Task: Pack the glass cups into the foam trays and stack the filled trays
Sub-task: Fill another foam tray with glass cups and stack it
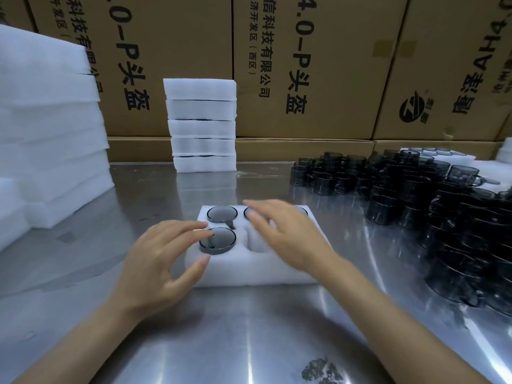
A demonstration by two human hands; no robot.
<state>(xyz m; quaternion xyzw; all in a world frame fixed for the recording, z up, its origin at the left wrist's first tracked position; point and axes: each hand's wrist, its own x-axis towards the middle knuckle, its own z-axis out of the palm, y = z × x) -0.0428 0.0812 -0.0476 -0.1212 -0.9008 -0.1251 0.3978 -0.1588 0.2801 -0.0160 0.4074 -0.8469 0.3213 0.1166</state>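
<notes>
Now my left hand (pixel 163 261) rests spread fingertips on a cup (pixel 218 241) in the foam tray (pixel 249 270); my right hand (pixel 288 234) hovers above the tray, fingers straight, holding nothing.

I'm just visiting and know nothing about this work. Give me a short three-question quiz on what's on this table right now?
1. True or false: the foam tray under the hands is completely full.
2. Which side of the table holds the loose dark glass cups? A) left B) right
3. How many trays make up the stack of filled trays at the back?

Key:
1. False; the near middle pocket is empty.
2. B.
3. Five. The left hand touches the near-left cup; the right hand hovers over the tray.
</notes>
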